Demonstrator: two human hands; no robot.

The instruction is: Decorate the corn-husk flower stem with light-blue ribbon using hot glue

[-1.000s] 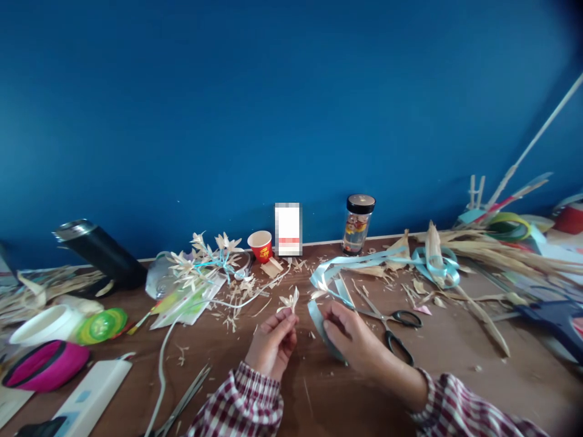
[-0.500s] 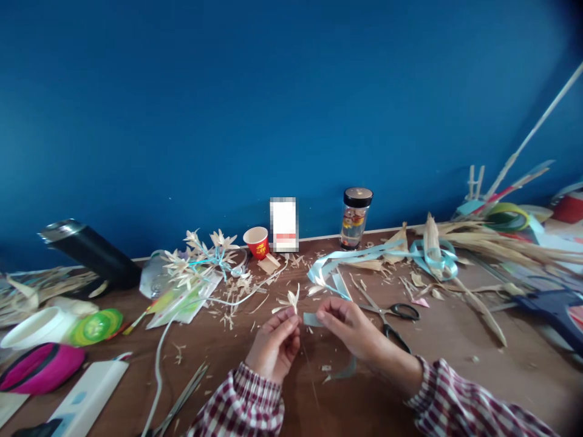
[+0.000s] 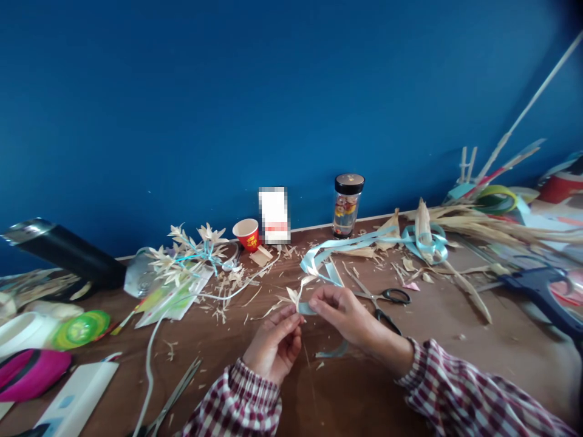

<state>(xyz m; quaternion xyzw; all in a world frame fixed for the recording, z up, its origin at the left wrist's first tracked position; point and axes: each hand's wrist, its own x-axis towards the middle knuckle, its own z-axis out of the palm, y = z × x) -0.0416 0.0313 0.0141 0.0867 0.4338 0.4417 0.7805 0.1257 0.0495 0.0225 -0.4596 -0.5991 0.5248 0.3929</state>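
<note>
My left hand (image 3: 273,343) pinches the base of a small straw flower (image 3: 292,297) with pale pointed petals, held just above the brown table (image 3: 455,340). Right beside it, my right hand (image 3: 344,312) pinches the end of a light blue ribbon strip (image 3: 306,309) and presses it against the flower's base. The rest of this ribbon curls down onto the table below my right hand. Both sleeves are red and white plaid.
Black-handled scissors (image 3: 385,300) lie just right of my hands. Loose blue ribbon (image 3: 364,243), dried husks (image 3: 460,224) and straw scraps cover the back. A bunch of finished straw flowers (image 3: 186,255), a red cup (image 3: 247,233), a jar (image 3: 348,197), a black flask (image 3: 64,249) and a blue glue gun (image 3: 542,288) stand around.
My right hand lifted the ribbon strip off the table and brought its end to the flower in my left hand. The camera view tilted a little.
</note>
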